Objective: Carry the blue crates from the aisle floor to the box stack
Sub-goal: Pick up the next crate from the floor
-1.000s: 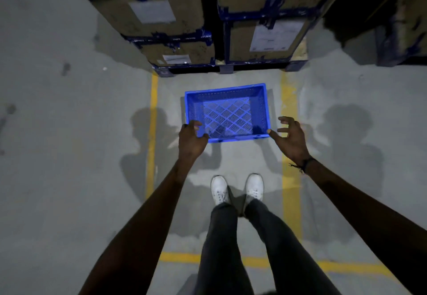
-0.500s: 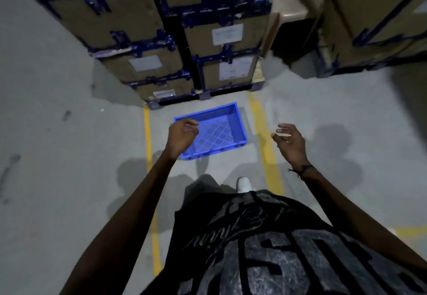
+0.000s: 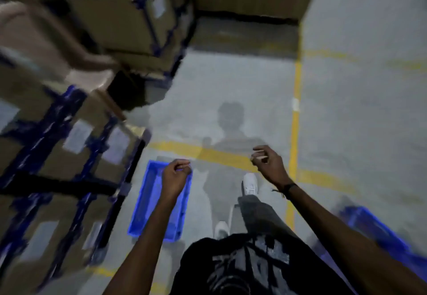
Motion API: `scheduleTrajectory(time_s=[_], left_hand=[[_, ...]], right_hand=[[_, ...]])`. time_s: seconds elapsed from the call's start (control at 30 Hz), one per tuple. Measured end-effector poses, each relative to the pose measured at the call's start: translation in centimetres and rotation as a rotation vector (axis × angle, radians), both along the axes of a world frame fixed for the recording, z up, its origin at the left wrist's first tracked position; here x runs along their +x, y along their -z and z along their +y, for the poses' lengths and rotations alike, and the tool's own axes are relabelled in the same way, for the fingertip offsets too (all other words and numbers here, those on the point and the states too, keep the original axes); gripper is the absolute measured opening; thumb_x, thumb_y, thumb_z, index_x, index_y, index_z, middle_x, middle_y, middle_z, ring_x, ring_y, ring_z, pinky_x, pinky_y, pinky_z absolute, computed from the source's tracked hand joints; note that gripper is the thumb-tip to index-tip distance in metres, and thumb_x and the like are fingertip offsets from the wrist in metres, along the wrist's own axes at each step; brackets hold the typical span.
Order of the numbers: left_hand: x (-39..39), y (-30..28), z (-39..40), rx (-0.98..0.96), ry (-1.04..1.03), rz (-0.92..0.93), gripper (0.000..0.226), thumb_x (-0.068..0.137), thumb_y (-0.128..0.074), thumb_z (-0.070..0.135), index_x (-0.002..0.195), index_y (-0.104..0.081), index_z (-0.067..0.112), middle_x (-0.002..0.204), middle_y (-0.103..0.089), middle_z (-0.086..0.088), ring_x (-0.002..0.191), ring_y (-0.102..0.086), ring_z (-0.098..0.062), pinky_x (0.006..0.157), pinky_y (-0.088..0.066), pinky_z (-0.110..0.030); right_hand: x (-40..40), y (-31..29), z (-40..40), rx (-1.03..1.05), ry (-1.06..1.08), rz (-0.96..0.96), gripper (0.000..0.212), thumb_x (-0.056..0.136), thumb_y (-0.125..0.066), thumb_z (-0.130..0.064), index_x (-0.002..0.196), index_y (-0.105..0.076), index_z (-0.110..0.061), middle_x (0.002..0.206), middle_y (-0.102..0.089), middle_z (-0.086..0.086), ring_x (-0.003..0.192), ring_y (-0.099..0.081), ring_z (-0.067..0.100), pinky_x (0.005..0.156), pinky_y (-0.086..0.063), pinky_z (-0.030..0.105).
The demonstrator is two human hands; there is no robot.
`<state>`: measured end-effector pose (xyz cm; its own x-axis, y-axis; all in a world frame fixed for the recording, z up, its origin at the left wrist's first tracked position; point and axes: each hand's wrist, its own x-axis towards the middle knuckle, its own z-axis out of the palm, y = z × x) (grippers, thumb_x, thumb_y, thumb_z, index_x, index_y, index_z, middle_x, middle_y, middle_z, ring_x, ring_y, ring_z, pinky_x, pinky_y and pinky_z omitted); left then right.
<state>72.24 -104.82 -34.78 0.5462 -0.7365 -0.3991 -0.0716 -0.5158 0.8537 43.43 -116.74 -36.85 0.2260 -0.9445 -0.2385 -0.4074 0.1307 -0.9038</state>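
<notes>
One blue crate (image 3: 159, 202) sits on the floor beside the box stack (image 3: 69, 156), seemingly delivered, so left hand (image 3: 174, 178) and right hand (image 3: 269, 164) hang loosely curled, grasping nothing.

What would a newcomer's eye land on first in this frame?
The bright blue plastic crate on the grey floor beside the strapped cardboard box stack stands out most. Above it hang two empty hands, the left hand and the right hand, both loosely curled. A second, blurred blue crate shows at the lower right edge.
</notes>
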Motion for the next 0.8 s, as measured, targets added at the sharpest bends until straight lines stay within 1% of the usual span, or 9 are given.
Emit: scheduleTrajectory(time_s=[0.07,0.13,0.23,0.37,0.43,0.53,0.6,0.7,0.8], left_hand=[[-3.6,0.1,-1.7,-0.005,0.176,0.005,0.015,0.086,-0.069,0.002,0.096,-0.074,0.012,0.07,-0.071,0.005,0.073,-0.064,-0.016,0.065,-0.049,-0.028],[-8.2,0.1,-3.1,0.006,0.346,0.02,0.013,0.091,-0.068,0.004,0.098,-0.074,0.013,0.075,-0.071,-0.003,0.075,-0.065,-0.022,0.062,-0.048,-0.027],[-15.5,-0.4,-4.3,0.007,0.597,0.022,0.011,0.094,-0.067,0.011,0.1,-0.075,0.015,0.089,-0.075,-0.01,0.08,-0.07,-0.022,0.066,-0.051,-0.029],[-26.0,-1.6,-4.1,-0.007,0.845,0.025,0.01,0.096,-0.067,0.017,0.101,-0.076,0.017,0.095,-0.076,-0.006,0.085,-0.072,-0.018,0.071,-0.056,-0.034],[-31.2,-2.1,-3.5,-0.016,0.94,0.035,0.009,0.096,-0.067,0.018,0.1,-0.075,0.018,0.095,-0.076,-0.002,0.085,-0.072,-0.017,0.07,-0.055,-0.034],[-38.4,-2.0,-1.6,-0.005,1.026,0.05,0.009,0.096,-0.067,0.015,0.1,-0.075,0.017,0.096,-0.075,-0.004,0.086,-0.072,-0.018,0.069,-0.053,-0.033],[-42.8,-1.7,0.0,0.022,1.069,0.077,0.01,0.096,-0.066,0.015,0.101,-0.075,0.015,0.098,-0.075,-0.006,0.089,-0.072,-0.02,0.069,-0.052,-0.031],[-49.1,-1.2,2.2,0.062,1.145,0.109,0.01,0.096,-0.066,0.016,0.099,-0.075,0.017,0.098,-0.076,-0.004,0.091,-0.072,-0.02,0.07,-0.052,-0.032],[-54.6,-1.1,3.7,0.068,1.227,0.118,0.01,0.094,-0.066,0.015,0.098,-0.075,0.017,0.095,-0.075,-0.003,0.088,-0.072,-0.019,0.071,-0.052,-0.032]], right_hand=[[-5.5,0.4,3.9,0.011,0.166,0.015,0.022,0.088,-0.072,-0.015,0.109,-0.065,-0.017,0.094,-0.072,0.005,0.078,-0.071,0.019,0.065,-0.052,0.025],[-11.2,0.8,7.7,0.024,0.342,0.023,0.023,0.086,-0.073,-0.015,0.107,-0.065,-0.018,0.091,-0.073,0.005,0.073,-0.071,0.017,0.064,-0.052,0.023],[-18.8,0.7,13.4,0.047,0.584,0.017,0.022,0.086,-0.069,-0.015,0.105,-0.065,-0.023,0.087,-0.073,0.001,0.07,-0.07,0.012,0.063,-0.053,0.026],[-27.1,0.1,21.5,0.049,0.857,-0.042,0.019,0.083,-0.064,-0.013,0.101,-0.064,-0.019,0.078,-0.069,-0.003,0.068,-0.064,0.009,0.062,-0.048,0.021],[-30.7,0.1,25.1,0.032,0.945,-0.04,0.019,0.081,-0.063,-0.019,0.099,-0.065,-0.02,0.077,-0.068,-0.003,0.068,-0.064,0.011,0.063,-0.048,0.024],[-36.1,0.1,30.6,0.062,1.026,-0.006,0.017,0.088,-0.065,-0.009,0.101,-0.065,-0.021,0.081,-0.07,0.005,0.067,-0.065,0.009,0.063,-0.051,0.027],[-39.4,-0.2,34.2,0.066,1.09,0.009,0.019,0.09,-0.066,-0.006,0.105,-0.064,-0.017,0.086,-0.071,0.008,0.07,-0.067,0.01,0.068,-0.054,0.028],[-43.7,0.0,38.6,0.071,1.185,0.02,0.021,0.09,-0.068,-0.01,0.109,-0.066,-0.017,0.09,-0.072,0.005,0.079,-0.07,0.014,0.073,-0.055,0.027],[-47.2,0.3,41.7,0.092,1.267,0.029,0.021,0.088,-0.07,-0.011,0.107,-0.068,-0.02,0.089,-0.073,0.002,0.08,-0.07,0.013,0.069,-0.052,0.023]])
